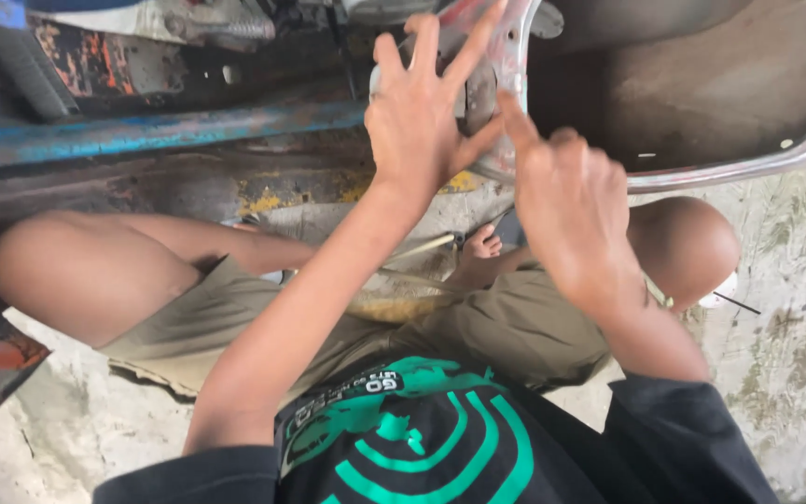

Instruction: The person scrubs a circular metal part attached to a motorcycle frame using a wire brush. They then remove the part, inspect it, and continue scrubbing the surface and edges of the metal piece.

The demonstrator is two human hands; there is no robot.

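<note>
The worn metal part [501, 65] sits at the top, beside the brown fender [701, 93]. Your left hand [422, 121] presses it with spread fingers, gripping nothing. Your right hand [566, 201] is half-curled, forefinger touching the part.

Metal part [501, 65] half hidden behind left hand [417, 121], right hand [566, 201] motion-blurred, its grip unreadable, mudguard [701, 93] cut by frame edge
</note>
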